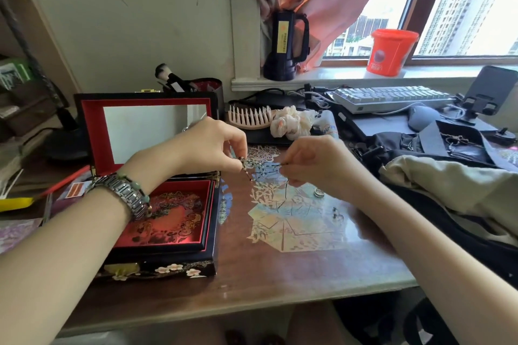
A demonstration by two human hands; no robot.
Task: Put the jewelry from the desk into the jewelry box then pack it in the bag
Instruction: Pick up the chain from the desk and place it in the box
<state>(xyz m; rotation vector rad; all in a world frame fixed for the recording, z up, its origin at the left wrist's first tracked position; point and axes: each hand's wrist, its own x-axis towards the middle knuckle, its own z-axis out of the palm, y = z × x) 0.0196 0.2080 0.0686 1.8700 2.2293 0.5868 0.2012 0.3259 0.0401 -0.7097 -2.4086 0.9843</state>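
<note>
An open black lacquer jewelry box (168,258) with a red lining and a mirrored lid stands at the left of the desk; a chain lies in its tray. Just right of the box, above the desk, my left hand (213,145) and my right hand (314,165) each pinch one end of a beaded bracelet (260,169), stretched between them with a thin dark cord hanging down. On the desk below my right hand lie a silver ring (318,192) and small dark earrings (337,214). A dark bag (437,145) lies at the right.
A pink comb (249,117) and a pale scrunchie (293,122) lie behind my hands. Keyboard (389,96), mouse and phone stand sit at the back right. A beige cloth (454,185) drapes over the bag. A brush cup stands behind the box; pens lie at the left.
</note>
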